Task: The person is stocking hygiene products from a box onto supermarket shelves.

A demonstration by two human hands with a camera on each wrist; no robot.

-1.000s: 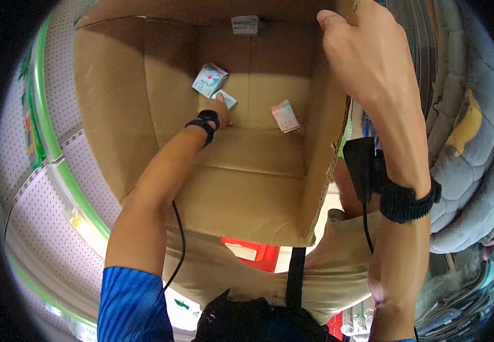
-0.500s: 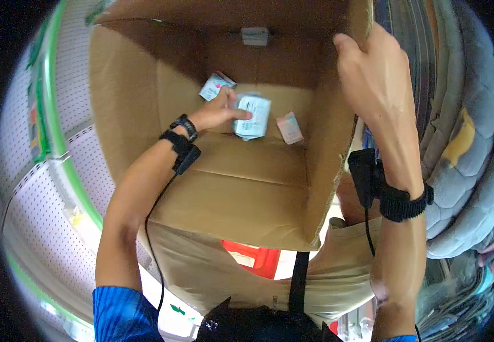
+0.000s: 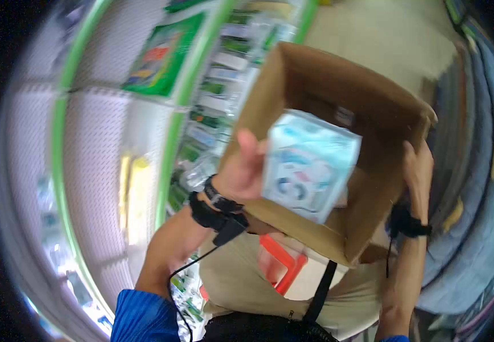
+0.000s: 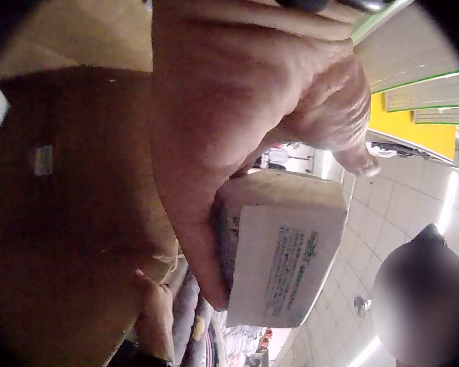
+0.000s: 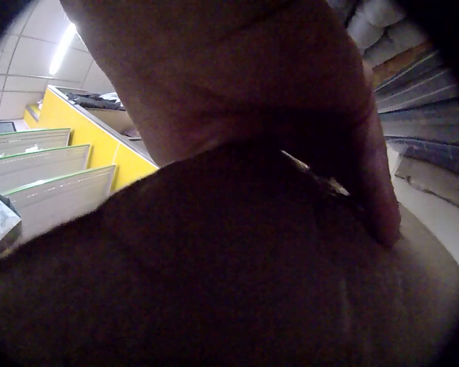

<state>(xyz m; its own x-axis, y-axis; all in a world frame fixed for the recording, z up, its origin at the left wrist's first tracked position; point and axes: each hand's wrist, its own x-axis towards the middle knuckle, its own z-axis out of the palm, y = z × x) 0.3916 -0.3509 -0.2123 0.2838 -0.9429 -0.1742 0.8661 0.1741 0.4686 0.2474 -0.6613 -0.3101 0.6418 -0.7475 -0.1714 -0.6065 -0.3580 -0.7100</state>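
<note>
Above the cardboard box (image 3: 315,231), my left hand (image 3: 242,171) holds a light-blue and white packet (image 3: 309,165), its thumb sticking up at the side. In the left wrist view the left hand (image 4: 237,99) has its fingers behind the packet (image 4: 279,252), whose printed white face shows. My right hand (image 3: 419,171) grips the box's right edge; in the right wrist view the right hand (image 5: 245,84) lies over the cardboard wall (image 5: 176,252), with a finger bent down over it. Inside the box, a small pale item (image 3: 345,116) is seen at the far side.
Shelves with green edges (image 3: 173,159) stand at the left, with a green package (image 3: 164,57) and many small packets (image 3: 213,102). Folded grey-blue textiles (image 3: 469,245) are stacked at the right. A red object (image 3: 284,262) is below the box.
My left hand has lifted the packet up out of the box, toward the camera. The view has swung, bringing the shelves in. The right hand still grips the box edge.
</note>
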